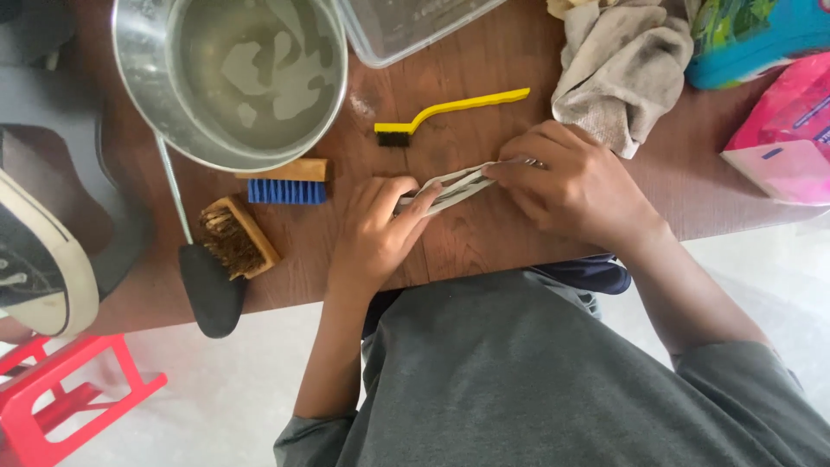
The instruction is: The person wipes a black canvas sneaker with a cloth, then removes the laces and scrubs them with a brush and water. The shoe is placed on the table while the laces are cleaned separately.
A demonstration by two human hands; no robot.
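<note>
White and dark, a thin flat strip (454, 186) lies stretched above the brown wooden table (484, 238); the left hand (376, 233) and right hand (571, 182) pinch its two ends closed. It looks light and bendable, best gripped at the ends.

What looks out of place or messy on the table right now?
Little stands out. The metal basin holds cloudy water with pale patches. A dirty, crumpled cloth lies at the far edge. A black sneaker sits at the table's left side. Both hands, left hand and right hand, hold a flat pale strip.
</note>
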